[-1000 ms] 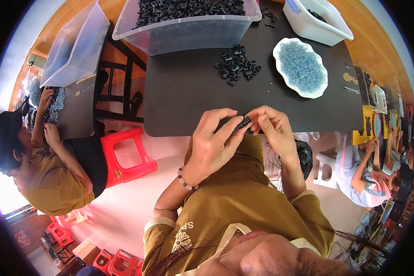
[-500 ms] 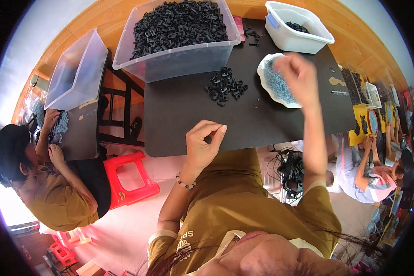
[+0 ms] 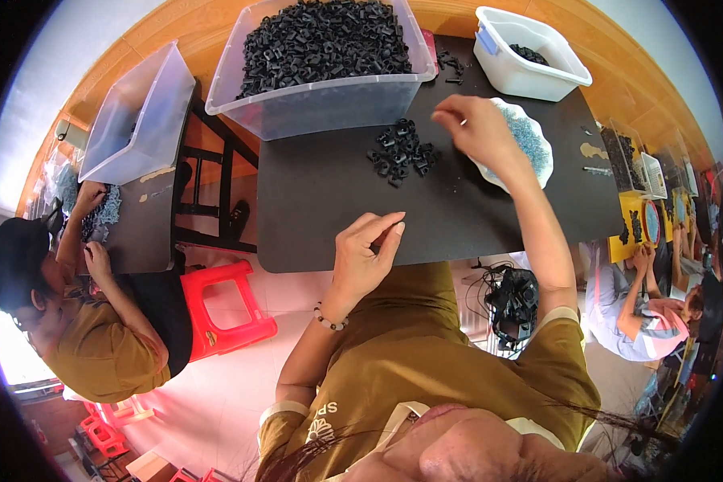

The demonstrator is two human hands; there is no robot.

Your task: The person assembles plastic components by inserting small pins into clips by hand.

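Your left hand (image 3: 365, 253) was narrow at the front edge of the counter (image 3: 321, 177), thumb and forefinger tips brought close together; whether they held a small part could not be told. Your right hand (image 3: 484, 135) was farther forward, its fingers curled in, overlapping the near-left side of the white scalloped dish (image 3: 546, 169) in view. A tiny pale spot showed at its fingertips, too small to identify. Pale-blue small pieces (image 3: 527, 136) filled the dish, just right of that hand. The loose pile of black parts (image 3: 402, 153) lay between your hands, beyond the left one and to the left of the right one. Farther forward than both, the clear bin (image 3: 329, 108) held many more black parts, and the white tub (image 3: 530, 83) stood beyond your right hand. A beaded bracelet (image 3: 329, 319) circled your left wrist.
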